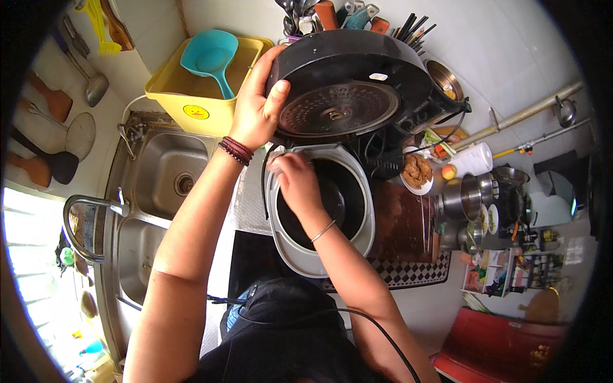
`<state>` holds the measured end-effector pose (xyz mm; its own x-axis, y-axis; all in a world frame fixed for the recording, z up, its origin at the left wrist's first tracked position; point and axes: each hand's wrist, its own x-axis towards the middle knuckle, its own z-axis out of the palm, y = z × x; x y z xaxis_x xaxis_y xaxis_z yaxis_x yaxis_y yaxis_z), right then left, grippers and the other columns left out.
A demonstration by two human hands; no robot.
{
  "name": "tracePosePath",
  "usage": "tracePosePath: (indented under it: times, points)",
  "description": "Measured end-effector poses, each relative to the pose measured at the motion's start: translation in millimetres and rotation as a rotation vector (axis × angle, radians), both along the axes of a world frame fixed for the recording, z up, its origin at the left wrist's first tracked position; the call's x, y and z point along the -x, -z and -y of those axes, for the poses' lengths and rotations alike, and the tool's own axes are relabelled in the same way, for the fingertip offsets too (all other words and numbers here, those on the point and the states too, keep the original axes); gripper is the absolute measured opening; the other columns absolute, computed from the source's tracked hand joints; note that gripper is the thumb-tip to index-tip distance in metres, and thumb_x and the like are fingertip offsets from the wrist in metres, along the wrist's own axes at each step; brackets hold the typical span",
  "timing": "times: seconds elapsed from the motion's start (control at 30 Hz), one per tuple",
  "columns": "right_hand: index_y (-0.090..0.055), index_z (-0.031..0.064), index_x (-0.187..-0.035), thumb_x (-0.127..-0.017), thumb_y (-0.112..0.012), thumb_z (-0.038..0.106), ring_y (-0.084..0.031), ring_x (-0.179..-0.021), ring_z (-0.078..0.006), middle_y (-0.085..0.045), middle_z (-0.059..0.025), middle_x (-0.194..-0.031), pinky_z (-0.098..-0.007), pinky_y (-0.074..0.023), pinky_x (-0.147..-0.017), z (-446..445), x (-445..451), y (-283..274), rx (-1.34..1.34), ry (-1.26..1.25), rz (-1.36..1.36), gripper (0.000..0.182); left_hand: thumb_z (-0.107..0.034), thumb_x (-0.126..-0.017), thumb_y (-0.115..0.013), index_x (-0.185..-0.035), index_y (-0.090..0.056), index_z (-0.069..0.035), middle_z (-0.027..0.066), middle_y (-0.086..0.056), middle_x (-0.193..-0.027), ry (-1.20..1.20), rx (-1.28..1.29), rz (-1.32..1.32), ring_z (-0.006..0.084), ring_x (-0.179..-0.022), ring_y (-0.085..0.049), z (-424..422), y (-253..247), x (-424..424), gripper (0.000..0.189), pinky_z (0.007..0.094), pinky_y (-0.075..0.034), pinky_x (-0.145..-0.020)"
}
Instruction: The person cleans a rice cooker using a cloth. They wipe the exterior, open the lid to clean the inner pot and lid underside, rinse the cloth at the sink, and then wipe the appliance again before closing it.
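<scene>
An electric cooker [324, 268] with a grey rim stands before me, its black inner pot [337, 196] uncovered. Above its far side, the raised black lid [354, 55] shows a round metal plate [340, 110] with a dotted pattern. My left hand [258, 110] grips the lid's left edge, thumb on the underside. My right hand [299, 184] is over the left part of the cooker's rim, blurred by motion. Its curled fingers appear to pinch a small pale cloth [276, 157], whose outline is smeared.
On the left is a steel double sink [167, 167] with a curved faucet [72, 225]. Behind it sits a yellow bin [167, 103] holding a turquoise scoop [210, 52]. At right lie a brown board [400, 220], a bowl of brown food [417, 170] and steel pots [459, 196].
</scene>
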<state>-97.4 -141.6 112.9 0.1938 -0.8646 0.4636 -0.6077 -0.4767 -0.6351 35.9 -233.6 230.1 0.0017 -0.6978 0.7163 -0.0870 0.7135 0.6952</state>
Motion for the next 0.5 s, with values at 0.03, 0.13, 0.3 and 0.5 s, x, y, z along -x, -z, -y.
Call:
tracePosePath:
  times: [0.03,0.13,0.3,0.5]
  points:
    - [-0.060,0.0086,-0.098,-0.078,-0.062,-0.005,-0.057,-0.103,-0.0349,-0.058,-0.0118,-0.095,-0.0455,-0.0468,-0.090,-10,-5,-8,0.015,-0.045,-0.015,0.024,-0.045,-0.099,-0.058,-0.141,-0.047,-0.003,0.0172,-0.058,-0.130,0.004,0.004,-0.011,0.0284,-0.122,-0.055,0,0,1,0.060,0.0374,-0.041,-0.105]
    - [-0.062,0.0086,-0.102,-0.079,-0.063,-0.004,-0.057,-0.108,-0.0334,-0.059,-0.0102,-0.106,-0.0445,-0.0467,-0.098,-48,-4,-4,-0.072,-0.104,-0.018,0.026,-0.042,-0.099,-0.059,-0.141,-0.047,-0.003,0.0163,-0.058,-0.130,0.015,-0.003,-0.044,0.0266,-0.122,-0.054,-2,-1,4,0.058,0.0360,-0.040,-0.105]
    - [-0.066,0.0053,-0.096,-0.074,-0.066,-0.004,-0.059,-0.113,-0.0333,-0.063,-0.0117,-0.113,-0.0419,-0.0483,-0.099,-116,39,-15,-0.243,-0.465,-0.091,0.024,-0.039,-0.099,-0.059,-0.142,-0.047,-0.004,0.0165,-0.058,-0.130,0.039,-0.013,-0.035,0.0270,-0.123,-0.054,-4,-4,4,0.057,0.0364,-0.040,-0.106]
    - [-0.066,0.0030,-0.094,-0.079,-0.060,-0.008,-0.065,-0.098,-0.0289,-0.064,-0.0100,-0.103,-0.0352,-0.0553,-0.084,-112,129,-79,-0.664,-0.530,-0.207,0.020,-0.039,-0.099,-0.058,-0.153,-0.030,-0.005,0.0228,-0.042,-0.141,-0.205,0.018,0.142,0.0354,-0.130,-0.045,-18,2,-7,0.069,0.0411,-0.038,-0.109]
